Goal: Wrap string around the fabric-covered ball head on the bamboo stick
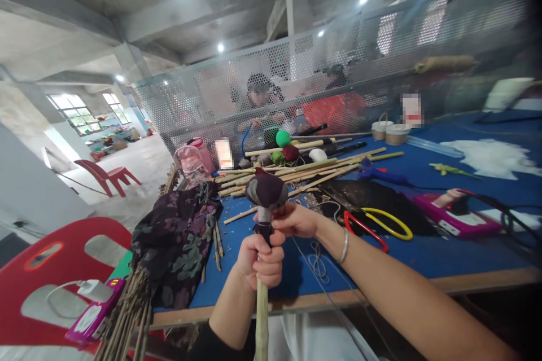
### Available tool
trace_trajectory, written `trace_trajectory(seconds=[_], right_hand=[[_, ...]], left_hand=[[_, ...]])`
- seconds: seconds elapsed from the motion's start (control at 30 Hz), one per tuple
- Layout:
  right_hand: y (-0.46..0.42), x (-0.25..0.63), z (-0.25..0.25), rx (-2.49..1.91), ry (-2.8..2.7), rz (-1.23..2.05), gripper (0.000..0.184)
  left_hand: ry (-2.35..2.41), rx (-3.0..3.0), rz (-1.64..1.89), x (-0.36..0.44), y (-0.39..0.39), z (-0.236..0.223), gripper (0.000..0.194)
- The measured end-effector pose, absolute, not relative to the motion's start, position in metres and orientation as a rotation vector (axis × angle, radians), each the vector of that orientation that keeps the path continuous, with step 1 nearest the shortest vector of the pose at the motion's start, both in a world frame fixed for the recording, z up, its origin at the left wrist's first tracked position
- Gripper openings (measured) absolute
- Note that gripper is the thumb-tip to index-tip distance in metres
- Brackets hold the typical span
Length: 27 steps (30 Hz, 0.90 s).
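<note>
red chair point(74, 265) btm left, pink bag point(195, 162) nr screen point(212, 101)

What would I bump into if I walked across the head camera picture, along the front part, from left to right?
The near red chair → the dark patterned cloth → the left hand gripping a stick → the right hand → the yellow looped handle → the purple power strip on the table.

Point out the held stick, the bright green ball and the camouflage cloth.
Held stick point(262, 316): head view, lower shaft.
Bright green ball point(283, 137): head view, front face.
Camouflage cloth point(180, 242): head view, middle folds.
</note>
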State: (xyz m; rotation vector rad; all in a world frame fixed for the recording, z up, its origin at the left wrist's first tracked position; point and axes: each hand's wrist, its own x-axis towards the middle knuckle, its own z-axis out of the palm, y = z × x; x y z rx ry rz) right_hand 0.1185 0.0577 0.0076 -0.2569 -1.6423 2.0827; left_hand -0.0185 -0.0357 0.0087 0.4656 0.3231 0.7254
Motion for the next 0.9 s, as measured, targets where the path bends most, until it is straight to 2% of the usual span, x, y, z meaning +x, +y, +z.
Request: trace_trajectory(seconds=[0.07, 0.17, 0.3, 0.37, 0.47, 0.57, 0.7, 0.9], right_hand=[[0.06, 0.118, 0.007, -0.335, -1.651, 2.049, 0.038], [0.064, 0.117, 0.01, -0.459, -1.747, 1.906, 0.033], [0.061, 0.113, 0.02, -0.555, -1.81, 1.736, 0.029], [0.057, 0.111, 0.024, -0.601, -1.814, 1.686, 0.028], [0.052, 0.108, 0.026, -0.631, -1.816, 1.664, 0.03], [0.05, 0.107, 0.027, -0.618, -1.747, 1.664, 0.035], [0.05, 0.111, 0.03, -0.566, -1.725, 1.614, 0.032], [0.049, 0.114, 0.031, -0.473, -1.618, 1.769, 0.031]], left_hand=[[0.47, 0.505, 0.739, -0.022, -0.033, 0.006, 0.024], [0.981, 0.72, 0.922, -0.021, -0.035, 0.012, 0.027], [1.554, 1.251, 1.241, -0.003, -0.049, 0.024, 0.062], [1.686, 1.399, 1.333, 0.007, -0.052, 0.024, 0.068], [1.761, 1.352, 1.4, 0.011, -0.048, 0.018, 0.056], [1.679, 1.179, 1.449, 0.005, -0.039, 0.018, 0.055], [1.48, 0.916, 1.511, -0.001, -0.038, 0.029, 0.048], [1.315, 0.824, 1.448, 0.001, -0.047, 0.031, 0.036]])
